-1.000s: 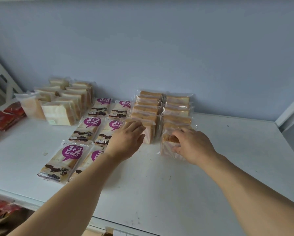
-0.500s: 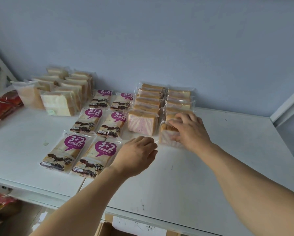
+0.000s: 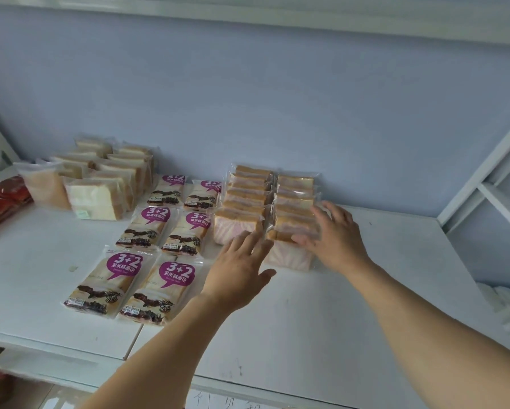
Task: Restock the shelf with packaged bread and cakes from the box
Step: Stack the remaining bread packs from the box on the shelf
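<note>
While right hand (image 3: pixel 335 237) rests spread against front pink-swirl cake pack (image 3: pixel 289 255), right row; left hand (image 3: pixel 242 261), earlier curled near purple-rice bread packs (image 3: pixel 121 283), now flat, empty, touching pack. Rows squared on shelf (image 3: pixel 307 320); box unseen.

Clear-wrapped sliced cakes (image 3: pixel 292 256) show pink-and-white marbling under tan crusts. Flat bread packets (image 3: pixel 175 276) carry purple speech-bubble labels with white lettering. The shelf board (image 3: pixel 307 320) is white, the wall (image 3: pixel 277 98) pale blue.

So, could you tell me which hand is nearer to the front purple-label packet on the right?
Left. The left hand reaches just right of that purple-label packet, apart from it; the right hand is farther right, on the pink cakes.
</note>
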